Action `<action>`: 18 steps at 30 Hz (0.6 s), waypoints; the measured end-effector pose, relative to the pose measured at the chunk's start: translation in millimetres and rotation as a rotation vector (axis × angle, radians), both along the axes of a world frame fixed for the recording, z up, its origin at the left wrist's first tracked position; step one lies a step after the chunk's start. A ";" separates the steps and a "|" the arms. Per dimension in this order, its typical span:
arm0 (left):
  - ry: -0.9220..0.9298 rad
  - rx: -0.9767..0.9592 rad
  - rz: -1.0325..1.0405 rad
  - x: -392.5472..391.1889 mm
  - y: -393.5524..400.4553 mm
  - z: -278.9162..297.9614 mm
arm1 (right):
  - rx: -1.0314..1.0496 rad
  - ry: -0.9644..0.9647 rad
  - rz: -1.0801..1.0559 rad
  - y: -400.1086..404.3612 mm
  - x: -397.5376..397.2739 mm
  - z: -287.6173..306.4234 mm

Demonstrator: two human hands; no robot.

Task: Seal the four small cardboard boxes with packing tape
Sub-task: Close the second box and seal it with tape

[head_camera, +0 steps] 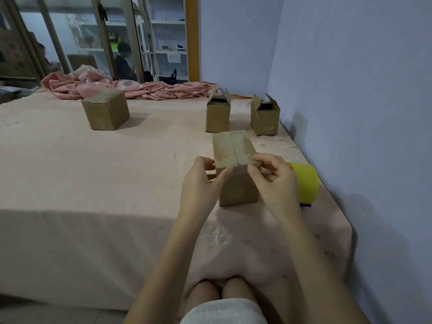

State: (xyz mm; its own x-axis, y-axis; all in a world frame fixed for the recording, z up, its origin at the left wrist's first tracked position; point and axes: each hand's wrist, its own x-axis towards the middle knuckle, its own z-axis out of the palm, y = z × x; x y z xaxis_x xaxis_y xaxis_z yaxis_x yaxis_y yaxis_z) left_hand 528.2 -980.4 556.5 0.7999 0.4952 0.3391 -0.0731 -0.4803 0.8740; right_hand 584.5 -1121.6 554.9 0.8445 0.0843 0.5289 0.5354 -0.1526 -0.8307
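A small cardboard box (233,148) stands in front of me on the bed, its top flaps folded flat with a seam down the middle. My left hand (201,181) holds its near left corner, thumb on the front face and fingers at the side. My right hand (273,176) pinches the near right top edge. A yellow tape dispenser (306,181) lies just right of my right hand. Two boxes with raised flaps, one (217,113) and another (265,118), stand behind. A closed, taped box (105,111) sits far left.
The bed sheet (93,183) is pale pink, with a crumpled pink blanket (131,87) along the far edge. A blue wall (362,113) runs close on the right, and the bed's near edge drops off above my knees.
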 end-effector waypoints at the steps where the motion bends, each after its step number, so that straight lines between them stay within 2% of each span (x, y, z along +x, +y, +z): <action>1: -0.011 0.034 0.021 0.1 -0.8 -0.6 | -0.004 -0.012 -0.007 -1.0 0.5 -2.0; 7: -0.080 0.164 0.145 1.9 -14.0 -3.6 | 0.039 -0.129 -0.141 4.9 0.4 -10.4; 12: -0.094 0.183 0.075 0.9 -15.1 -3.3 | 0.013 -0.083 -0.118 5.3 -5.1 -13.7; 15: -0.084 0.167 0.110 3.1 -14.0 -1.6 | 0.109 -0.015 -0.116 10.5 -4.7 -12.8; 18: -0.071 0.161 0.116 5.5 -8.7 1.5 | 0.099 -0.031 -0.153 10.8 0.0 -11.2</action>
